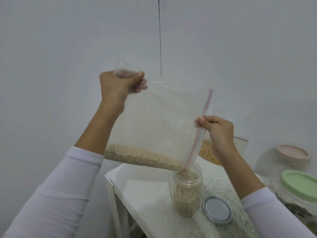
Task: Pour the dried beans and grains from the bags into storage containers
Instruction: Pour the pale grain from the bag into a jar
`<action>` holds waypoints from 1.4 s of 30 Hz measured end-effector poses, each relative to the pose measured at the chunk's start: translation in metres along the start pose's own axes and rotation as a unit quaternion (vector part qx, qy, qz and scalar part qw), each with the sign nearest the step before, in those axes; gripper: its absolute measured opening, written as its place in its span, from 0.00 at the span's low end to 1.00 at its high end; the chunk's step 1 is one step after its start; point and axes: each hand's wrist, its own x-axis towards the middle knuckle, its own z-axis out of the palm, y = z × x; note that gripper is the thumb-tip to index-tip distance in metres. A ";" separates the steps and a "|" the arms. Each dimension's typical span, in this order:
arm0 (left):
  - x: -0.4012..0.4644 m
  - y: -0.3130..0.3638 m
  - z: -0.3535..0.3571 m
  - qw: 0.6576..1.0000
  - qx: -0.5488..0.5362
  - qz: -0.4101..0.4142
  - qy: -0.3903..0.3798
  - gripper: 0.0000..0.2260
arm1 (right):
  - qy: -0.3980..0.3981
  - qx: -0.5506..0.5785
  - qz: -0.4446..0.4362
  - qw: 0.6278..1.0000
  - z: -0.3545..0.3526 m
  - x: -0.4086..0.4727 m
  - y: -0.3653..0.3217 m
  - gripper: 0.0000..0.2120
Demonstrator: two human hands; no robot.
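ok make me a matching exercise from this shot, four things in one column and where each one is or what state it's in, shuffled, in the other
Things
1. zip bag
2. clear jar
3. grey lid
4. green-lidded container

Places or states
A. lying flat on the speckled counter, off its jar
B. standing closed at the right edge
C. tilted in the air, held by the left hand and right hand
D. upright and open, partly filled with grain

Pairs: 1-C, 2-D, 3-A, 4-B
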 end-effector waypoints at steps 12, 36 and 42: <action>0.001 -0.002 -0.005 1.000 -0.002 -0.006 0.003 0.04 | -0.006 -0.006 -0.003 1.000 0.000 -0.002 0.000 0.04; 0.003 -0.001 -0.005 1.000 0.007 -0.012 -0.005 0.05 | -0.013 -0.023 -0.006 1.000 0.002 -0.002 0.003 0.08; 0.004 0.001 -0.006 1.000 0.010 -0.009 -0.010 0.04 | -0.003 -0.004 -0.008 1.000 0.001 0.000 0.000 0.05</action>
